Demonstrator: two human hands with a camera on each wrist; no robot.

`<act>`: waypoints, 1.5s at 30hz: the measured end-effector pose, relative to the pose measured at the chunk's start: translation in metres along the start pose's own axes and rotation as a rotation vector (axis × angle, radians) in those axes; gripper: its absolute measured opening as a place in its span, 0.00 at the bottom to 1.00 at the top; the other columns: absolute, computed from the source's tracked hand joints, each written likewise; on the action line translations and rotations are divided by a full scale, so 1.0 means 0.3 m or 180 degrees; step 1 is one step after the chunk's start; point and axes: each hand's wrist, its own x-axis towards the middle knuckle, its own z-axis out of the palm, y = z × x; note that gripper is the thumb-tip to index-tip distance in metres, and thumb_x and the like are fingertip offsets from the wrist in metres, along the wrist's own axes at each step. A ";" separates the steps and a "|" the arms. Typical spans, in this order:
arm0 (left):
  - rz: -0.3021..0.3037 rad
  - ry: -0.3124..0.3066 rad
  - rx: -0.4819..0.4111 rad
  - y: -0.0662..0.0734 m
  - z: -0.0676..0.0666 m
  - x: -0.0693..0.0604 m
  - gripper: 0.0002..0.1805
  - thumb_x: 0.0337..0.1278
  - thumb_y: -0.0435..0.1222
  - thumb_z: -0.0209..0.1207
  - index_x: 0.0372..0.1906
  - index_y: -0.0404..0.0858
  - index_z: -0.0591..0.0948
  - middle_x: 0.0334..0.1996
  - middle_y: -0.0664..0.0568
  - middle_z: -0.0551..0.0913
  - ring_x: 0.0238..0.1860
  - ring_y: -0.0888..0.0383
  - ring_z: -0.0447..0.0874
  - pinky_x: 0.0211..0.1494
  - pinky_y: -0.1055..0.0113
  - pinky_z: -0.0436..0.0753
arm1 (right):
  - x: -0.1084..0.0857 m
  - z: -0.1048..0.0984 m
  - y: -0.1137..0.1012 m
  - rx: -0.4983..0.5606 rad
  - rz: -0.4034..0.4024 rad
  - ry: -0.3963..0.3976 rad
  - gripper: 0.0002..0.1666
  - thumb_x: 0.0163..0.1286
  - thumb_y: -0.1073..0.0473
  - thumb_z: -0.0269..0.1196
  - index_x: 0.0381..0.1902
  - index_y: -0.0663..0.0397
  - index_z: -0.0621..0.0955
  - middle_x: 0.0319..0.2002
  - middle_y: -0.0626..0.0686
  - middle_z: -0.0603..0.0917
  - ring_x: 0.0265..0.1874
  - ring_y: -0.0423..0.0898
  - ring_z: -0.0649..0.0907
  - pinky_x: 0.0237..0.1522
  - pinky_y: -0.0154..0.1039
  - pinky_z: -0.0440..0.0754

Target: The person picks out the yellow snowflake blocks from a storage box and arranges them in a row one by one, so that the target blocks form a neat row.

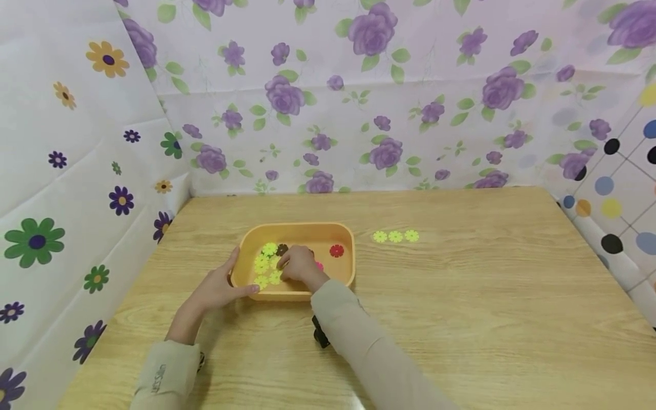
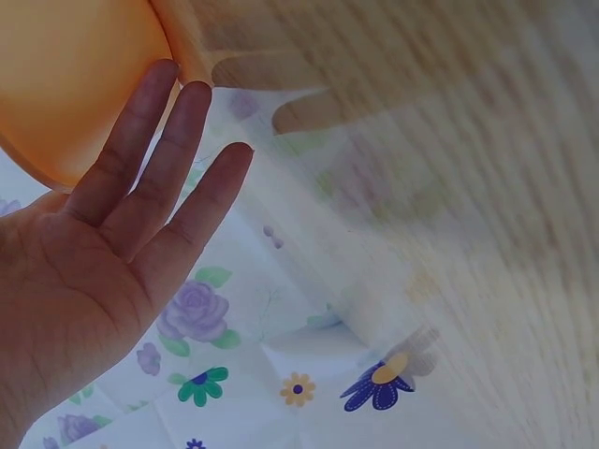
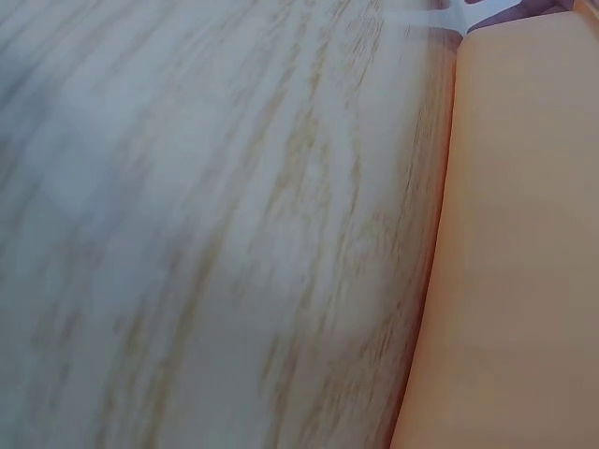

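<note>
An orange plastic tray [image 1: 287, 296] holds several flower-shaped pieces: yellow ones [image 1: 262, 263] on the left, a dark one [image 1: 282, 249], a pink one [image 1: 319, 266] and a red one [image 1: 336, 250] to the right. My left hand [image 1: 217, 288] rests against the tray's left end, thumb at the front rim. In the left wrist view its fingers [image 2: 168, 192] lie fairly straight beside the tray wall. My right hand [image 1: 299, 265] reaches inside, fingers bent down among the yellow pieces. Its fingertips are hidden, so a pinched piece cannot be made out.
Three yellow flower pieces [image 1: 395, 237] lie in a row on the wood-grain table [image 1: 461, 296], right of the tray. A flower-patterned sheet [image 1: 318, 102] stands behind the table, with others at the left and right. A small black object [image 1: 320, 333] shows beneath my right sleeve.
</note>
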 end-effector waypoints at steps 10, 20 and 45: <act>0.0049 0.0017 0.0028 0.005 -0.008 0.006 0.59 0.44 0.53 0.64 0.70 0.32 0.41 0.62 0.25 0.58 0.55 0.38 0.69 0.54 0.46 0.68 | -0.003 -0.011 -0.003 0.0345 0.0117 -0.0157 0.18 0.43 0.61 0.74 0.36 0.47 0.87 0.47 0.51 0.80 0.49 0.46 0.75 0.49 0.37 0.71; 0.0024 0.0011 0.0027 0.006 -0.011 0.008 0.59 0.44 0.54 0.64 0.71 0.33 0.41 0.61 0.25 0.58 0.53 0.40 0.70 0.53 0.47 0.69 | -0.006 -0.014 -0.006 0.0442 0.0060 -0.0248 0.17 0.43 0.63 0.74 0.36 0.49 0.87 0.46 0.51 0.81 0.44 0.45 0.76 0.45 0.35 0.72; 0.0083 0.0014 0.0032 -0.005 -0.005 0.002 0.60 0.43 0.56 0.64 0.70 0.31 0.42 0.62 0.25 0.58 0.57 0.36 0.66 0.55 0.46 0.67 | 0.000 -0.002 -0.001 0.0378 -0.0107 -0.0033 0.11 0.47 0.65 0.71 0.31 0.56 0.83 0.29 0.47 0.79 0.24 0.41 0.73 0.27 0.31 0.70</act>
